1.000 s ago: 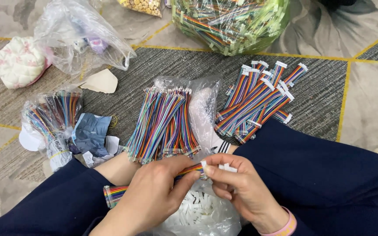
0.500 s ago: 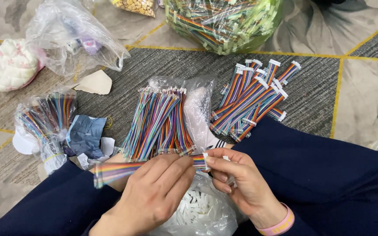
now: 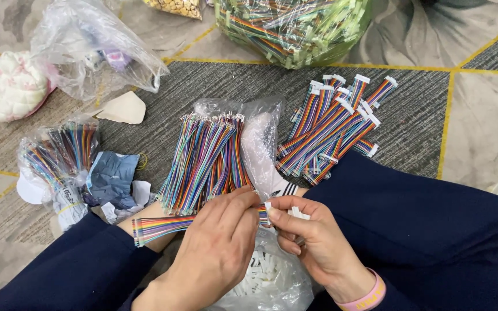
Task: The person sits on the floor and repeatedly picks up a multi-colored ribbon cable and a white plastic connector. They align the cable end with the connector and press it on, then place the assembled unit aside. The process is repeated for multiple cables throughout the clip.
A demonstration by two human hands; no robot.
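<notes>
My left hand [image 3: 217,247] pinches a flat rainbow ribbon cable [image 3: 157,228] whose loose end sticks out to the left. My right hand [image 3: 312,239] grips a small white connector [image 3: 267,208] at the cable's right end and holds a few more white connectors [image 3: 300,213] against its palm. Both hands meet low in the middle, above a clear bag of white connectors [image 3: 266,276] in my lap. Just beyond lies a pile of bare rainbow cables [image 3: 203,161] on clear plastic.
Finished cables with white connectors [image 3: 332,129] lie fanned at the right. A bag of more cables [image 3: 59,155] and crumpled paper [image 3: 110,178] sit at the left. A big green-tinted bag of cables [image 3: 292,26] and a clear bag [image 3: 90,49] lie farther back on the patterned carpet [image 3: 410,109].
The ribbon cable has shifted slightly right and my fingers have closed tighter around its connector end. The view has dropped a little.
</notes>
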